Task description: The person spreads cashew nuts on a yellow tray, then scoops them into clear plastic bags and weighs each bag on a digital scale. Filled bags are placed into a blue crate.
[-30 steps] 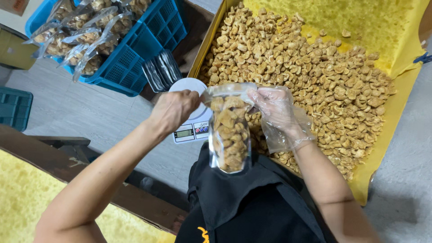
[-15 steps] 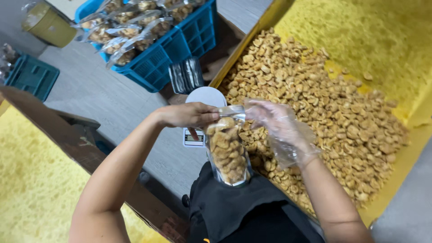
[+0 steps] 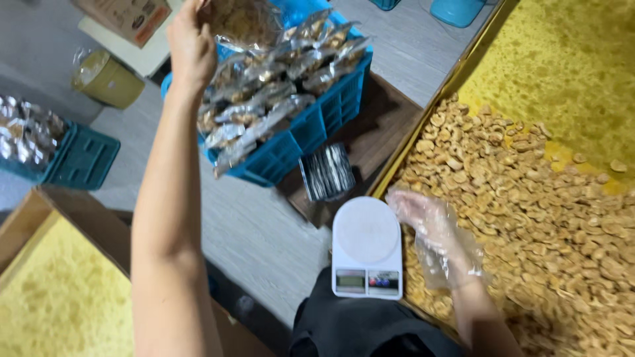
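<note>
The person's left hand [image 3: 190, 41] is stretched out far and to the left, fingers closed around the top of a clear plastic bag filled with cashew nuts [image 3: 243, 21]. That filled bag hangs at the far edge of the view, right over a blue plastic crate [image 3: 331, 109] that is already heaped with other sealed bags of nuts [image 3: 278, 92]. The crate sits on a dark wooden stand, and just beside its near corner lies a small stack of flat empty bags [image 3: 326, 172].

The right hand [image 3: 430, 228] wears a loose, transparent disposable glove. It is low and near, open with fingers relaxed, holding nothing, resting at the edge of the big pile of loose cashew nuts [image 3: 529, 218]. Those nuts lie spread over a yellow sheet in a wide tray [image 3: 569, 59] that fills the right side of the scene.

Just left of the gloved hand stands a white digital kitchen scale [image 3: 367, 246], its round platform bare and its small display toward the person. The scale is between the gloved hand and the grey floor.

Further left, a teal crate [image 3: 79, 162] holds more shiny packets, and beyond it stands a small yellow container [image 3: 109, 80]. At the near left corner a wooden-edged tray with a yellow lining [image 3: 53, 291] shows.
</note>
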